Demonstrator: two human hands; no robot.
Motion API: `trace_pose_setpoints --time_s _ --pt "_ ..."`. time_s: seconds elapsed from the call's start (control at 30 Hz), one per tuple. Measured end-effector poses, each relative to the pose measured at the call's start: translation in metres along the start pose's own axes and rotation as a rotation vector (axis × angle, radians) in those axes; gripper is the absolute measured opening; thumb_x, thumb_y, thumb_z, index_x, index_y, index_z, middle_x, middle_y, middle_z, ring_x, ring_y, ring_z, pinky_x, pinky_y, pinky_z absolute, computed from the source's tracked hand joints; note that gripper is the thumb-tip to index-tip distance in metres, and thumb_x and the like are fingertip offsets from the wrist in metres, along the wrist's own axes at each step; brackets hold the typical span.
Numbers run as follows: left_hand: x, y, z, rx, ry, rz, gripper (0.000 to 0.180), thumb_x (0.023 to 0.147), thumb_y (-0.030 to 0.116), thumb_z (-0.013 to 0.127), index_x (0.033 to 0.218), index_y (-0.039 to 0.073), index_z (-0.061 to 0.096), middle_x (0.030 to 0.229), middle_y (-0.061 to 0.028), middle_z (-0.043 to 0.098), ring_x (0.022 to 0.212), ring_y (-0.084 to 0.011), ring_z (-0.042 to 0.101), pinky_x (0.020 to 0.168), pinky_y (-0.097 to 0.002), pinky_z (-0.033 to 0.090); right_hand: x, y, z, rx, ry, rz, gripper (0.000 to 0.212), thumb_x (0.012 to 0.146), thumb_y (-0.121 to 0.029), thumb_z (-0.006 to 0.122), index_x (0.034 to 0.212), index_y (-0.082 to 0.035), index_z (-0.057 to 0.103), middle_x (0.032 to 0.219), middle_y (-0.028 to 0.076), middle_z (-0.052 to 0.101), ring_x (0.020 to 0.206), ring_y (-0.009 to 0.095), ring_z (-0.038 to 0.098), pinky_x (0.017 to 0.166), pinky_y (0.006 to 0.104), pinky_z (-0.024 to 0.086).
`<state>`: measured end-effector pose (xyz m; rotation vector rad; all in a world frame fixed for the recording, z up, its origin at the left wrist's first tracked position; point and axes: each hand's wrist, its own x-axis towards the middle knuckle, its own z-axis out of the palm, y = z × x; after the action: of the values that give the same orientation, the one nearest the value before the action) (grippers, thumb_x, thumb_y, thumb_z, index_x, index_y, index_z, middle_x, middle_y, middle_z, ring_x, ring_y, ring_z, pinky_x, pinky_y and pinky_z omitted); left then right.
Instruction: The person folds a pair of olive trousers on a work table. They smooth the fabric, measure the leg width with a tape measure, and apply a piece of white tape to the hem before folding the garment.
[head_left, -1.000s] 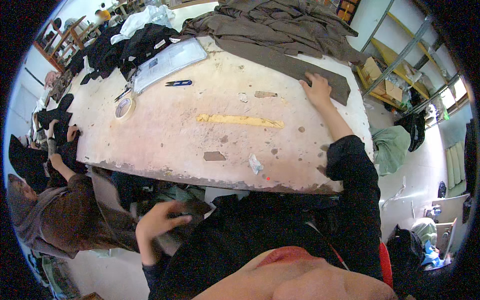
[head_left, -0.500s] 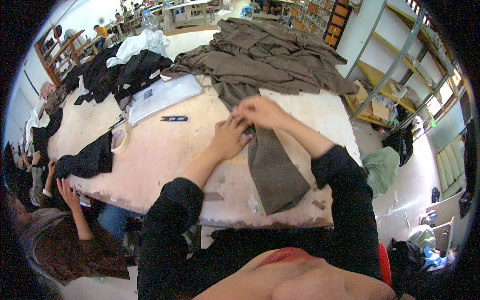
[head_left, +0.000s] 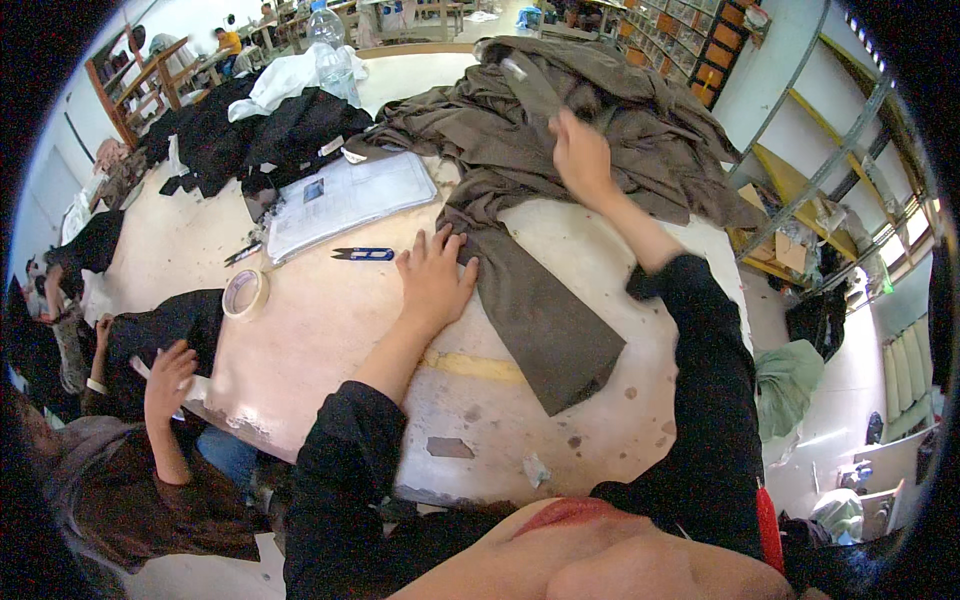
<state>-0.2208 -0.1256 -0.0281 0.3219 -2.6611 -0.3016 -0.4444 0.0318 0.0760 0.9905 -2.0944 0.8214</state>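
- My left grip (head_left: pixel 437 280) lies flat mid-frame, fingers spread, at the edge of a long brown cloth panel (head_left: pixel 550 330).
- My right grip (head_left: pixel 583 160) curls over a rumpled brown cloth heap (head_left: pixel 650 130), upper right; holding anything, I cannot tell.
- The panel slants lower right across the stained pale surface (head_left: pixel 330 350).

Blurred, the right hand (head_left: pixel 583 165) reaches over heaped grey-brown fabric (head_left: pixel 660 120), its grip unclear. The left forearm (head_left: pixel 400 355) hides part of a yellow strip (head_left: pixel 475 366). At left, the view's dark rim cuts off a co-worker (head_left: pixel 110 490); far-off figures (head_left: pixel 229 44) are too small to make out.
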Motion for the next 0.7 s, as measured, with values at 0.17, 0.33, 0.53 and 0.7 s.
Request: trace_pose_setpoints --time_s 0.17,0.33,0.53,0.7 --pt "-0.003 0.004 0.007 -0.004 -0.02 -0.021 0.05 0.094 0.042 0.054 0.135 0.013 0.051 0.144 -0.0168 0.045 0.14 -0.042 0.034 0.108 -0.0612 0.026 -0.157 -0.087 -0.098 0.164 -0.504 -0.231 0.009 0.081 -0.011 0.061 0.089 -0.012 0.064 0.077 0.014 0.066 0.077 0.033 0.066 0.069 0.0452 0.052" --pt "-0.003 0.016 -0.019 -0.189 0.198 -0.208 0.04 0.083 0.016 0.062 0.121 0.007 0.051 0.12 -0.0196 0.051 0.117 -0.0388 0.048 0.101 -0.0549 0.031 -0.146 -0.1 -0.155 0.108 -0.787 -0.415 0.031 0.085 -0.042 0.071 0.074 -0.014 0.067 0.077 0.01 0.066 0.076 0.03 0.066 0.066 0.0416 0.05" --pt "-0.001 0.087 -0.023 -0.624 0.28 0.473 0.032 0.08 0.013 0.064 0.111 0.01 0.056 0.122 -0.0168 0.049 0.117 -0.0367 0.047 0.099 -0.0543 0.035 -0.029 -0.028 -0.112 -0.526 -0.074 -0.307 0.025 0.09 -0.03 0.067 0.111 -0.018 0.067 0.113 0.008 0.068 0.121 0.028 0.056 0.098 0.0436 0.046" --pt "0.013 0.103 0.045 -0.152 -0.001 0.306 0.048 0.094 0.045 0.055 0.137 0.023 0.051 0.144 -0.0128 0.048 0.137 -0.0384 0.04 0.108 -0.0611 0.029 -0.025 -0.048 -0.153 0.218 0.033 -0.056 0.014 0.091 -0.008 0.056 0.103 -0.009 0.063 0.098 0.015 0.068 0.088 0.037 0.068 0.077 0.0423 0.056"
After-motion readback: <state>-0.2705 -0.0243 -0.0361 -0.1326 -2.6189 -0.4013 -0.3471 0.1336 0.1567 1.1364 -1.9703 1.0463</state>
